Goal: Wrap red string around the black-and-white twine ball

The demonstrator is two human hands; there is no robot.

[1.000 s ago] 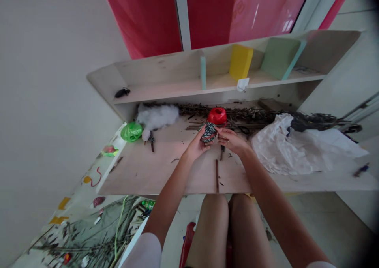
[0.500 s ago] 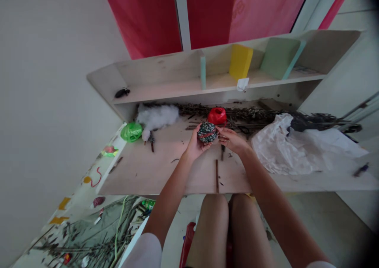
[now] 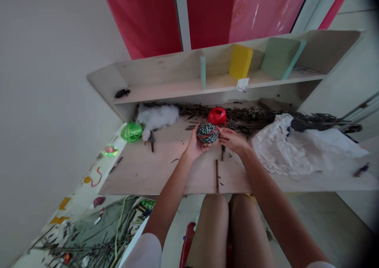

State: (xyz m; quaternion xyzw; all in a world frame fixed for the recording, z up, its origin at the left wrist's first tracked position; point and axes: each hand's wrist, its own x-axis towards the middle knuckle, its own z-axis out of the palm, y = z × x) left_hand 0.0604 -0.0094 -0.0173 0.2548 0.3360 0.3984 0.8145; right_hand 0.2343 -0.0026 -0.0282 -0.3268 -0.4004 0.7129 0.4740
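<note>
A round ball wound in dark and white strands with a reddish band point(image 3: 207, 132) is held above the desk point(image 3: 166, 173). My left hand point(image 3: 194, 145) cups it from the left and below, fingers curled round it. At its right side my right hand point(image 3: 231, 139) has its thumb and fingers pinched together, touching the ball's edge; whether a strand lies between them is too small to tell. Just behind the ball sits a roll of red twine point(image 3: 217, 116). A thin brown stick point(image 3: 217, 176) lies on the desk below my hands.
White stuffing point(image 3: 158, 117) and a green twine roll point(image 3: 132, 132) lie at the left. Dry twigs point(image 3: 189, 110) line the back under a shelf point(image 3: 166, 92). Crumpled white plastic point(image 3: 284, 149) covers the right side. More twigs point(image 3: 97, 236) are at the lower left.
The ball has turned slightly in my left hand, so its strands and reddish band show at a different angle. My hands have barely shifted.
</note>
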